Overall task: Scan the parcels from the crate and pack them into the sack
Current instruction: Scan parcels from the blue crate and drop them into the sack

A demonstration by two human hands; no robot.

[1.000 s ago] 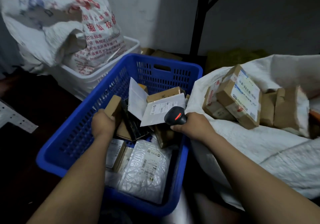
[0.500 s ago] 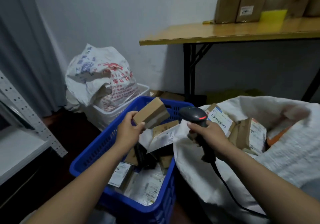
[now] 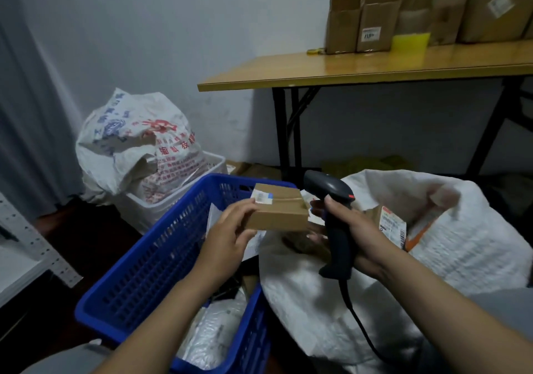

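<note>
My left hand (image 3: 230,229) grips a small brown cardboard parcel (image 3: 278,212) by its left end, held level above the far right corner of the blue crate (image 3: 150,264). A white label sits on the parcel's top left. My right hand (image 3: 357,229) is closed on the handle of a dark barcode scanner (image 3: 331,197), its head just right of the parcel and above it. The white woven sack (image 3: 461,246) lies open to the right, with labelled boxes (image 3: 392,223) inside. White padded mailers (image 3: 213,336) lie in the crate's near end.
A white crate (image 3: 173,200) holding a printed woven bag (image 3: 138,142) stands behind the blue crate. A wooden table (image 3: 360,70) with cardboard boxes (image 3: 372,18) is at the back right. A grey shelf post (image 3: 37,243) stands at left. The scanner cable (image 3: 357,321) hangs over the sack.
My left hand has lifted the parcel out of the crate, carried it right toward the scanner and turned it level, label up. My right hand raised the scanner. My view tilted upward.
</note>
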